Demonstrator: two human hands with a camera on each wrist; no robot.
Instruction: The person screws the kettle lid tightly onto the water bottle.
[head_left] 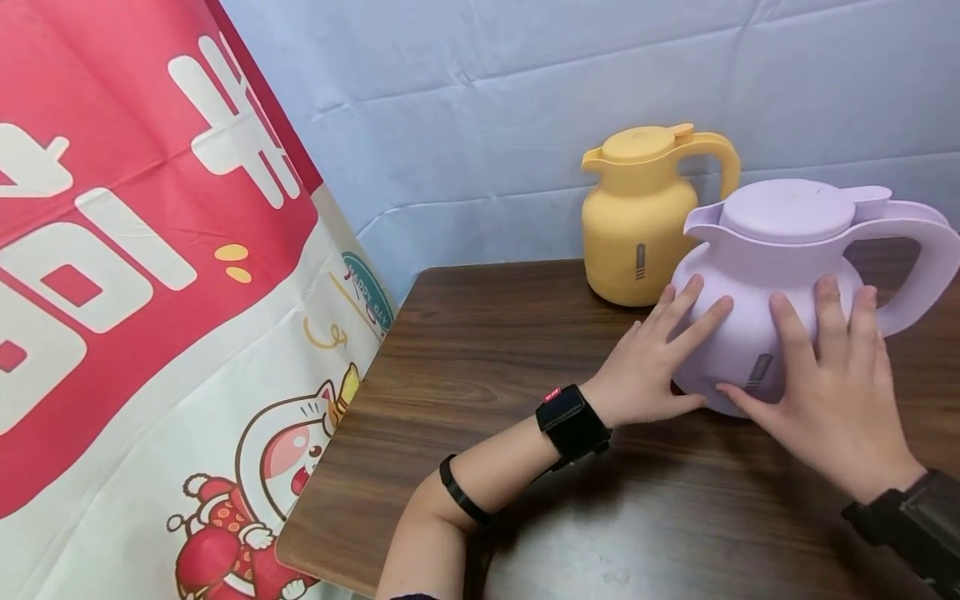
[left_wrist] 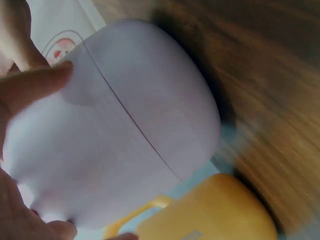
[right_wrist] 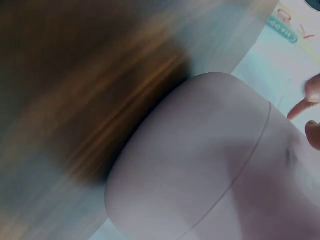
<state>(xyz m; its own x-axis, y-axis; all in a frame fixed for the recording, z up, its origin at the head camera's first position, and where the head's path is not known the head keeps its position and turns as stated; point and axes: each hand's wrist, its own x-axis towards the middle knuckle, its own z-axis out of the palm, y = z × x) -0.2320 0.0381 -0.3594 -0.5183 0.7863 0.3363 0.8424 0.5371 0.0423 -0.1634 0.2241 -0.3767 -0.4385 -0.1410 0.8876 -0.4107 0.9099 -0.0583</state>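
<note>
A lilac thermos jug (head_left: 735, 267) with a flat lid and a loop handle is upright over the brown table, handle to the right. My left hand (head_left: 645, 367) touches the left side of its rounded body, fingers spread and mostly straight. On the front right of the body, my right hand (head_left: 840, 392) rests with its fingers extended upward and apart. Both thumbs point toward each other low on the jug. In the left wrist view the lilac jug (left_wrist: 140, 90) fills the middle, its seam line visible. The right wrist view shows its lower body (right_wrist: 185, 150) close up.
A yellow thermos jug (head_left: 637, 225) of the same shape stands behind and left of the lilac one. The wood-grain table (head_left: 420, 400) has its left edge beside a red and white printed cloth (head_left: 150, 233). A pale blue sheet (head_left: 465, 125) hangs at the back.
</note>
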